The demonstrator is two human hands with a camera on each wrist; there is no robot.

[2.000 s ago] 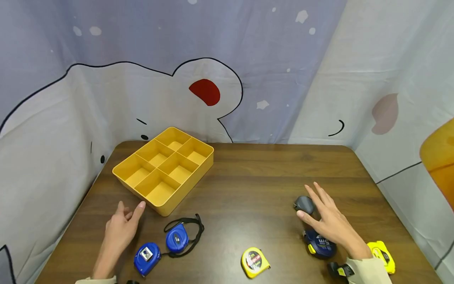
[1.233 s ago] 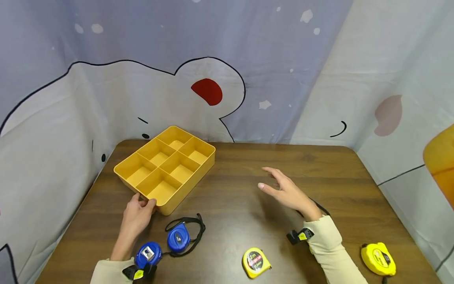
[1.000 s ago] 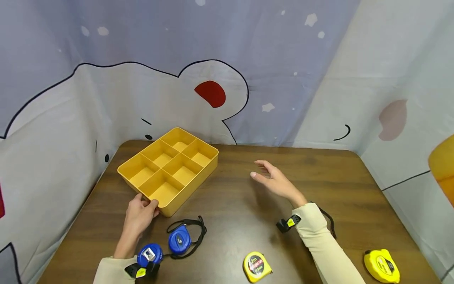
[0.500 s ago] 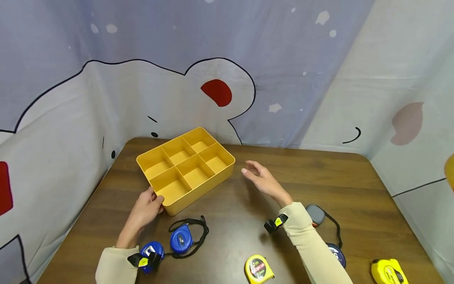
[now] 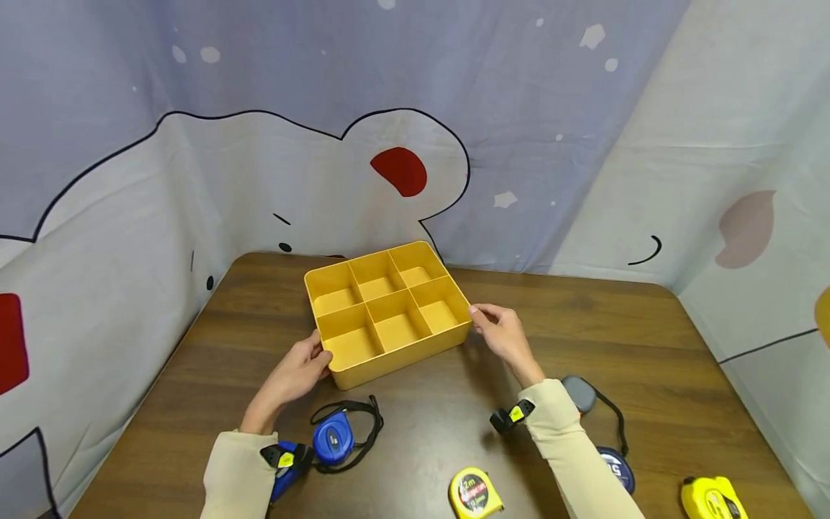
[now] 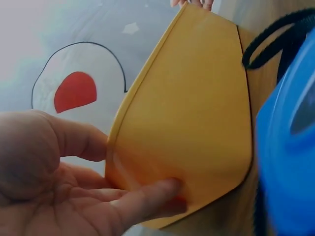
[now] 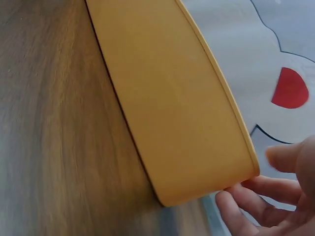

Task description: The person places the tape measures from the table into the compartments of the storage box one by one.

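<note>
Left hand (image 5: 297,369) pinches the smooth, rectangular plastic box (image 5: 402,357); relaxed right hand (image 5: 508,337) touches it.

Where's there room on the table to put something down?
Bare tabletop: back right, past the right hand and grey tape measure; and far left, beside the left hand and yellow six-compartment box. Crowded: front left, where blue tape measures sit by the left sleeve.

Yel. 6-compt. box (image 5: 402,356), open-top, upright, askew on wd. tbl (image 5: 583,310).

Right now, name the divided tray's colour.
The divided tray is plain yellow, showing best in the head view.
</note>
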